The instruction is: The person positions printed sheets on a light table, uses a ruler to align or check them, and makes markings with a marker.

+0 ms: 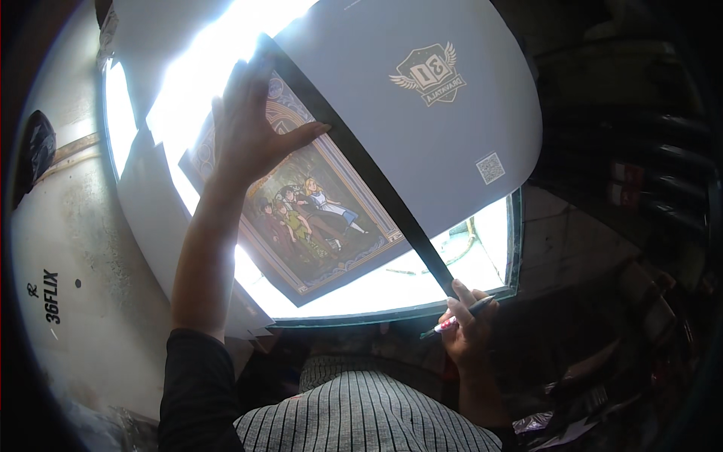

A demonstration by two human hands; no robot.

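A colourful illustrated print (316, 218) with cartoon figures and a dark border lies on a bright lit light table (459, 301). My left hand (252, 124) presses flat on the print's upper left part, fingers spread. A large white sheet (422, 113) with a crest emblem covers the right of the print, its dark edge running diagonally. My right hand (467, 328) pinches the lower end of that dark edge and also holds a pen (456, 318) with a pink and dark barrel.
A worn pale wall or panel (83, 248) stands at the left. Dark shelving and clutter (640, 196) fill the right side. More white paper (151, 226) lies under the print on the left. My striped garment (354, 414) is at the bottom.
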